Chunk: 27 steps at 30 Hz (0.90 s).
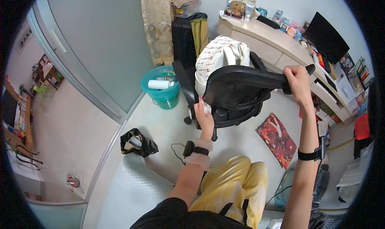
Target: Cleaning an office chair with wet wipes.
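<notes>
A black mesh office chair [237, 86] stands before me, its backrest turned toward me. My right hand [297, 83] grips the end of a black part on the chair's right side. In my left hand [205, 119] is a crumpled white wipe [207, 107], pressed against or right beside the left edge of the backrest; whether it touches is hard to tell. Behind the backrest, a white backpack [221, 53] with a red printed pattern rests on the chair, its lower part partly hidden. A black armrest [184, 78] sticks out at the left.
Left of the chair stands a teal bucket and basin [164, 93] holding a white bottle. A black plastic bag [139, 143] sits by the pale quilted mattress [132, 193]. A red patterned flat item [278, 140] lies on the floor. A cluttered desk [276, 47] and sliding door [99, 42] flank me.
</notes>
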Each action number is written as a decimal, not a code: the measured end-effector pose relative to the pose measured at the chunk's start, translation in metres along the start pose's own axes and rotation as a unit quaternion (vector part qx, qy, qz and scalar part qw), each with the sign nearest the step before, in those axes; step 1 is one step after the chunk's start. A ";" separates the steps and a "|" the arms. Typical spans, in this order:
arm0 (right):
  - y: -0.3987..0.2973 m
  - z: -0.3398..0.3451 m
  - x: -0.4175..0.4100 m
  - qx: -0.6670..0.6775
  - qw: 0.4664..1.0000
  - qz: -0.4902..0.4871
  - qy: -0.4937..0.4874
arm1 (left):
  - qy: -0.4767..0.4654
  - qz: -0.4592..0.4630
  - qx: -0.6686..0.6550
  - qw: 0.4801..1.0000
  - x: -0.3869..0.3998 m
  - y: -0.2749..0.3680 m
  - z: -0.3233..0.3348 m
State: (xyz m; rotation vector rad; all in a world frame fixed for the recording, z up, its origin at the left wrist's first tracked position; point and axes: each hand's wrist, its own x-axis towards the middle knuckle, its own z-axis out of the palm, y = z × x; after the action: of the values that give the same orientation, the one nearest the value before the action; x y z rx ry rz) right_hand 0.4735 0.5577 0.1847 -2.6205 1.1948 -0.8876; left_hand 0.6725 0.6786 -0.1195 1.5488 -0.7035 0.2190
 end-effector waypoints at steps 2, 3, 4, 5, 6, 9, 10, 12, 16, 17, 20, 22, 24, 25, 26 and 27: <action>0.005 0.001 0.001 -0.008 1.000 -0.002 0.007 | -0.027 -0.050 0.030 0.998 -0.011 -0.008 0.003; 0.007 0.002 0.004 -0.015 1.000 -0.006 0.019 | -0.023 -0.051 0.030 0.998 -0.007 -0.009 0.005; 0.006 0.004 0.002 -0.002 0.999 -0.025 0.040 | -0.039 -0.076 0.047 0.995 -0.003 -0.009 0.005; 0.004 0.004 -0.001 0.000 0.999 -0.030 0.039 | -0.053 -0.100 0.064 0.992 0.000 -0.008 0.003; 0.000 0.005 -0.003 -0.004 0.999 -0.030 0.039 | -0.056 -0.109 0.049 0.991 0.001 -0.012 0.004; 0.015 0.003 0.002 -0.036 0.999 0.007 0.010 | -0.038 -0.046 -0.045 0.997 0.016 0.049 -0.006; 0.021 0.004 0.003 -0.030 0.999 0.007 0.018 | -0.030 -0.010 -0.048 0.998 0.025 0.070 -0.014; 0.022 0.003 0.005 -0.021 0.999 0.001 0.028 | -0.012 0.028 -0.075 0.997 0.045 0.105 -0.032; 0.027 0.008 0.006 -0.030 0.999 0.006 0.028 | -0.012 0.142 -0.114 0.983 0.081 0.154 -0.065; 0.031 0.009 0.008 -0.028 0.999 0.022 0.008 | -0.012 0.143 -0.116 0.983 0.085 0.168 -0.067; 0.016 0.005 0.006 -0.030 0.999 0.017 -0.003 | -0.007 0.233 -0.129 0.964 0.091 0.187 -0.063; 0.021 0.007 0.004 -0.031 0.999 0.008 0.013 | 0.022 0.231 -0.126 0.965 0.086 0.176 -0.052; 0.017 0.005 0.005 -0.036 0.999 -0.013 0.019 | 0.045 0.183 -0.114 0.975 0.080 0.165 -0.051; 0.011 0.003 0.004 -0.038 0.999 -0.010 0.022 | 0.029 0.133 -0.117 0.984 0.077 0.148 -0.051; 0.006 0.001 0.004 -0.031 1.000 -0.001 0.005 | 0.016 0.120 -0.120 0.985 0.069 0.129 -0.047; 0.004 0.002 0.003 -0.022 1.000 0.008 -0.013 | 0.002 0.107 -0.121 0.987 0.059 0.106 -0.042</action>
State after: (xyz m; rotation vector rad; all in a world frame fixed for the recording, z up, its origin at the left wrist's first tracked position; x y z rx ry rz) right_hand 0.4738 0.5526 0.1836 -2.6438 1.2418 -0.8314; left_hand 0.6719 0.7062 0.0059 1.2423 -0.8607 0.2856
